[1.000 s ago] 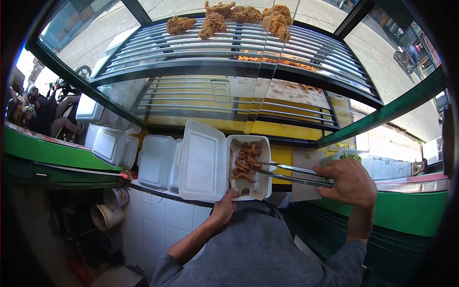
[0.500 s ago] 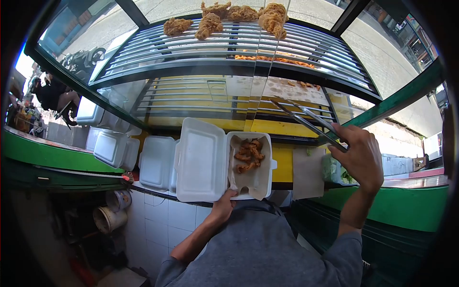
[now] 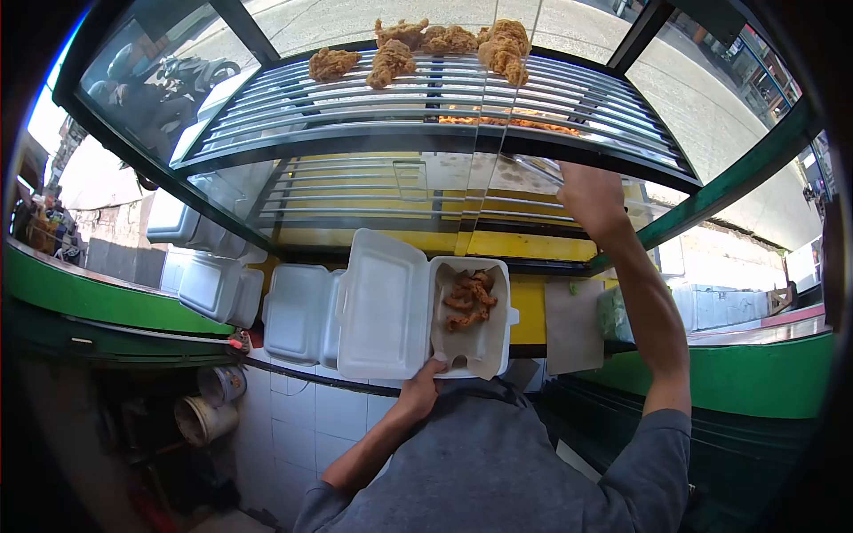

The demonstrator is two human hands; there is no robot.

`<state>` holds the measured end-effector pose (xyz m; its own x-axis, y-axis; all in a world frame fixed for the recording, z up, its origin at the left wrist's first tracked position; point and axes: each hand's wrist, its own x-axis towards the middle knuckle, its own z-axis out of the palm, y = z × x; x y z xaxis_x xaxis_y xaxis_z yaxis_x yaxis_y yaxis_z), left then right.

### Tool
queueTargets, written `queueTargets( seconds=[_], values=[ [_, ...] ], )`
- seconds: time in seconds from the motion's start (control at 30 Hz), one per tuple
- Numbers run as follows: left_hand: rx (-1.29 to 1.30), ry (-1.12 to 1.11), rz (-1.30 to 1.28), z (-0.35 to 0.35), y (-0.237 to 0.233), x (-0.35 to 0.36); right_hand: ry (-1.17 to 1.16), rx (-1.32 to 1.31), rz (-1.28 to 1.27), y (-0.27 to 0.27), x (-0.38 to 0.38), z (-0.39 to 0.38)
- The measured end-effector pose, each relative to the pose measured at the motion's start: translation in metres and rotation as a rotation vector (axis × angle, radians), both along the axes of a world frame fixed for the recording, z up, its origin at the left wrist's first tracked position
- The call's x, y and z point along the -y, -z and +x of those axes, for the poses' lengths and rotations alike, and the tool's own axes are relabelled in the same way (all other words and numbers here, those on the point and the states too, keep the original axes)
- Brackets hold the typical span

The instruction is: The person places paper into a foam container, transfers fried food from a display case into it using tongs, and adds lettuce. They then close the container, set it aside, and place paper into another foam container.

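My left hand [image 3: 421, 391] grips the near edge of an open white foam takeaway box [image 3: 384, 306], its thumb over the rim by the hinge. Brown paper [image 3: 482, 348] lines the box's right half, and several small fried chicken pieces [image 3: 470, 300] lie on it. My right hand [image 3: 593, 200] is closed around metal tongs [image 3: 538, 169] and reaches forward into the glass display case. The tongs' tips point left toward the lower tray [image 3: 498, 175] and are partly hidden behind the glass and shelf edge.
Large fried chicken pieces [image 3: 391, 64] sit on the upper wire rack [image 3: 355, 113]. Closed foam boxes [image 3: 295, 313] are stacked at left. A brown paper sheet [image 3: 573, 329] and a clear container [image 3: 615, 313] lie right of the box. Buckets [image 3: 206, 419] stand below left.
My right hand has moved forward and left with the tongs, from above the clear container into the display case. My left hand still holds the box.
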<state>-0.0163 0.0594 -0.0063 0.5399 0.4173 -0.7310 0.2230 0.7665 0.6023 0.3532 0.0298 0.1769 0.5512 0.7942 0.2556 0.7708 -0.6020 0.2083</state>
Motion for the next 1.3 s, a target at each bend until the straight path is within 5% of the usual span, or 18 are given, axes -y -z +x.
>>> queueTargets(
  seconds=[0.23, 0.5, 0.6, 0.73, 0.87, 0.97, 1.1, 1.17, 1.3],
  values=[
    [0.002, -0.098, -0.125, 0.009, -0.014, -0.002, 0.064, -0.47, -0.092, -0.114, 0.112, -0.098],
    [0.05, -0.142, -0.139, 0.012, -0.013, 0.001, -0.049, -0.577, -0.163, -0.126, 0.13, -0.12],
    [0.058, -0.147, -0.122, 0.011, -0.012, 0.001, 0.026, -0.457, 0.004, -0.113, 0.116, -0.11],
    [0.044, -0.133, -0.107, 0.012, -0.019, 0.001, 0.114, -0.16, -0.121, -0.075, 0.051, -0.077],
    [-0.001, -0.009, -0.052, 0.009, -0.027, -0.002, 0.157, -0.198, -0.099, -0.019, -0.006, -0.01],
    [-0.018, 0.035, -0.008, 0.007, -0.02, -0.004, 0.012, 0.135, 0.113, 0.012, -0.007, 0.013],
    [0.031, -0.079, -0.017, 0.009, -0.014, 0.004, 0.128, -0.31, -0.01, -0.044, 0.022, -0.021],
    [0.05, -0.06, 0.059, 0.012, -0.017, 0.007, 0.075, -0.245, 0.038, -0.056, 0.057, -0.042],
    [0.028, -0.066, 0.052, 0.021, -0.041, 0.007, 0.032, -0.647, -0.058, -0.108, 0.112, -0.079]
  ],
)
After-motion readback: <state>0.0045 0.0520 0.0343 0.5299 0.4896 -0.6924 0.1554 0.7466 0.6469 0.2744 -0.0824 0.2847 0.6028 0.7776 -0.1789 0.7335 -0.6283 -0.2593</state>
